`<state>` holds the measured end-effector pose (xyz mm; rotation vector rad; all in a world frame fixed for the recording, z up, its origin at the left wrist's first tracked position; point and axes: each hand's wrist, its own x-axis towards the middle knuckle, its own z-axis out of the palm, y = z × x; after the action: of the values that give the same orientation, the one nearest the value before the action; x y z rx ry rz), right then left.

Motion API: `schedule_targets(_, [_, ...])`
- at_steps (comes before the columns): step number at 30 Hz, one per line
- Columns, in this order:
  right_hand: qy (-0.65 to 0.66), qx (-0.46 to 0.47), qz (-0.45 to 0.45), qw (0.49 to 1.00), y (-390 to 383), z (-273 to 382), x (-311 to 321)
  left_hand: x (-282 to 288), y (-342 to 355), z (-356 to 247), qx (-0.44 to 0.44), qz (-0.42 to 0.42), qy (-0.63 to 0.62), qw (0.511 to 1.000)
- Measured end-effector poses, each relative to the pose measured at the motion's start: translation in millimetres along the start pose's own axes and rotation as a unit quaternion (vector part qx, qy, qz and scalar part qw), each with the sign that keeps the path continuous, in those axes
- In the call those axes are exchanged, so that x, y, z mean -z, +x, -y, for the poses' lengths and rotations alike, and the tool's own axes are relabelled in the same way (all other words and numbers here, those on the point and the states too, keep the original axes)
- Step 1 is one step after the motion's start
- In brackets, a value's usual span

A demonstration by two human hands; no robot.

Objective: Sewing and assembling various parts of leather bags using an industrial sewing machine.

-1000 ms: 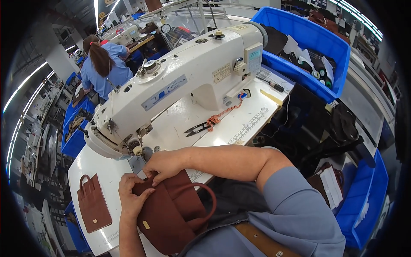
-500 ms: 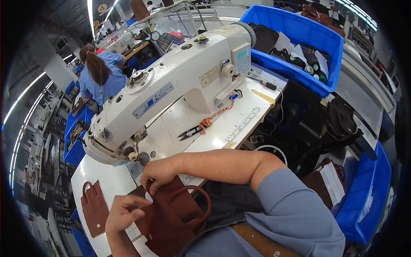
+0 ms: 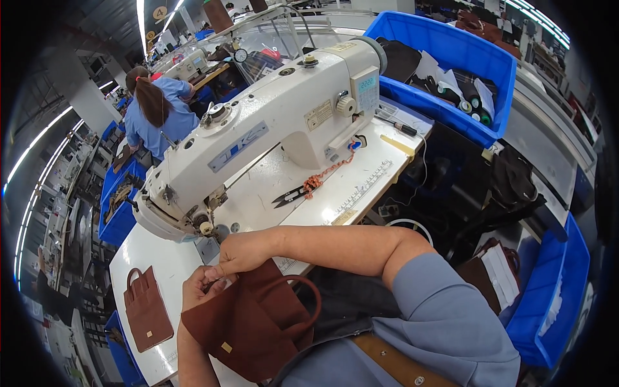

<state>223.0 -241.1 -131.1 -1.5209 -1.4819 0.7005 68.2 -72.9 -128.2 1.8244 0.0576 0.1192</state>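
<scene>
A reddish-brown handbag (image 3: 255, 326) with a loop handle and a small gold plate is tilted between my arms at the table's near edge. My left hand (image 3: 200, 287) is closed on its upper left edge, the fingers curled and partly behind the bag. Right beside it, my right hand (image 3: 244, 253) pinches the same edge, so the fingertips of both hands nearly meet. The sewing machine's needle area (image 3: 206, 227) is just beyond my right hand. Flat on the white table to the left lies a second brown handbag (image 3: 148, 309), its handle pointing away from me.
A white sewing machine (image 3: 258, 119) spans the table (image 3: 258, 184). Thread snips (image 3: 291, 196) on an orange cord and a screwdriver (image 3: 401, 127) lie on it. Blue bins (image 3: 445, 58) stand at far right and lower right (image 3: 548, 309). Ahead on the left sits a co-worker (image 3: 158, 116).
My hands have come together at the bag's edge. The bag has turned and its front flap has swung left. The white piece seen by my left fingers no longer shows.
</scene>
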Motion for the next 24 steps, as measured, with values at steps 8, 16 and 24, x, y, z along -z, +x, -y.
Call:
schedule_targets(8, [-0.170, 0.079, -0.254, 0.949, -34.3, 26.0, -23.9, -8.1, -0.9, -47.9, -0.084, -0.042, 0.194, 0.977])
schedule_targets(16, [-0.182, 0.117, -0.268, 0.939, -33.5, 19.2, -16.1, -11.9, -2.0, -48.4, -0.117, -0.066, 0.241, 0.961])
schedule_targets(24, [-0.102, 0.154, -0.189, 0.965, -0.5, -5.0, 1.7, 2.9, 6.8, -28.7, -0.130, -0.096, 0.252, 0.954])
